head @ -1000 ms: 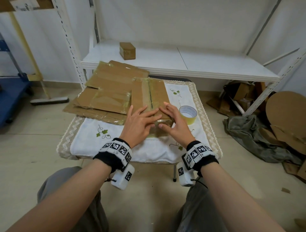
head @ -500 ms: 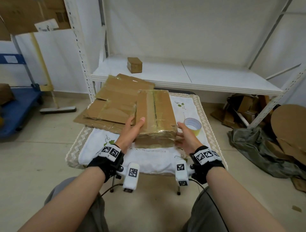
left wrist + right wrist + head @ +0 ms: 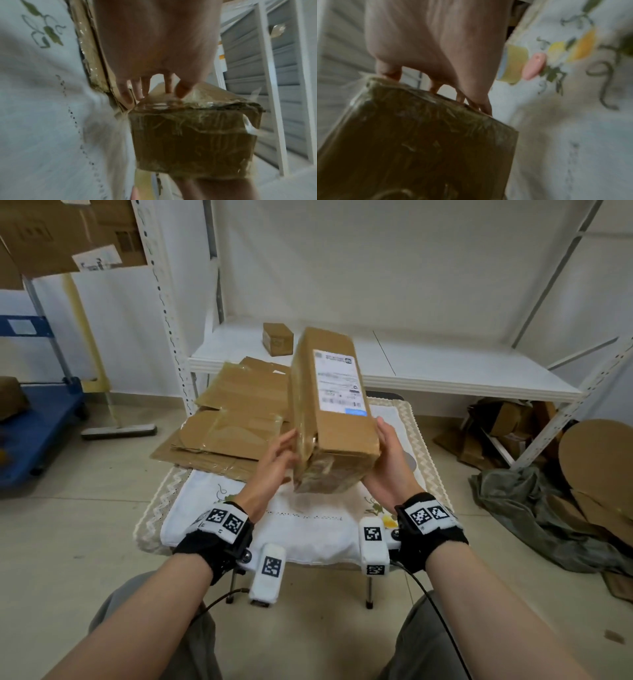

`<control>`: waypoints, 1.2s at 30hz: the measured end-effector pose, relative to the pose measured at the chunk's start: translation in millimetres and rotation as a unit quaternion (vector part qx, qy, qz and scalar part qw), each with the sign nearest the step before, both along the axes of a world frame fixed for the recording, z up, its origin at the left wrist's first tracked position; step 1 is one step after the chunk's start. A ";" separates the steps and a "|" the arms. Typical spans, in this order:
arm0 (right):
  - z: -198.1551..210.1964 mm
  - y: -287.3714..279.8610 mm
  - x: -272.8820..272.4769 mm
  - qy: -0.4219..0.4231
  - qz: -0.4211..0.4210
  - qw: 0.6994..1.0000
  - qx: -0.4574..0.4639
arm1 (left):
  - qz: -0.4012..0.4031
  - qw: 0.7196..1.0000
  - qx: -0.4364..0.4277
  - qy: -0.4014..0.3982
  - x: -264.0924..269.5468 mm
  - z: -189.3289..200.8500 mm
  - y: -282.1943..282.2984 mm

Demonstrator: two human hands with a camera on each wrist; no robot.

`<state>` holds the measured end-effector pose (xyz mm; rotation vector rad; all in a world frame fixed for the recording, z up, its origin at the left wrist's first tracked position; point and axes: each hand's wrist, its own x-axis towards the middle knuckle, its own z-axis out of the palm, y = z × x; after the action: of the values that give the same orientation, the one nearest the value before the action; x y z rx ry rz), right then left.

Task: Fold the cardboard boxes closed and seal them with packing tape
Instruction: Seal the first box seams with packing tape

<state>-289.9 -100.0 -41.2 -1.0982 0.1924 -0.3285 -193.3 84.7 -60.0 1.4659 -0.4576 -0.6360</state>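
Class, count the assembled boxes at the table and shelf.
2: a large box held between the left hand and right hand above the table; a small box on the shelf. Flattened cardboard may hide others.

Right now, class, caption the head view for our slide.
Left hand and right hand hold a taped box over the table.

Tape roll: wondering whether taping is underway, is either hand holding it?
No, the left hand and right hand both hold the box; the tape roll lies on the tablecloth.
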 end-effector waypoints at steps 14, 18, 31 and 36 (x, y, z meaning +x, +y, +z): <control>-18.5 -15.4 0.6 0.276 -0.085 0.920 -0.265 | -0.006 0.992 -0.019 0.122 7.7 -31.0 -1.1; -27.2 -14.0 7.6 0.296 -0.101 0.903 -0.293 | 0.053 0.994 0.089 -0.016 23.9 -16.4 -3.9; -33.6 -9.0 11.5 0.301 -0.068 0.922 -0.235 | 0.001 0.887 0.410 -0.211 23.3 15.0 -59.3; -38.0 -7.6 10.7 0.295 -0.054 0.930 -0.211 | -0.030 0.890 0.404 -0.209 26.6 29.2 -60.1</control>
<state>-279.2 -107.6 -79.2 -1.6013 0.7466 -0.1270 -166.7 24.6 -30.8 2.4208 -0.6065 -0.5814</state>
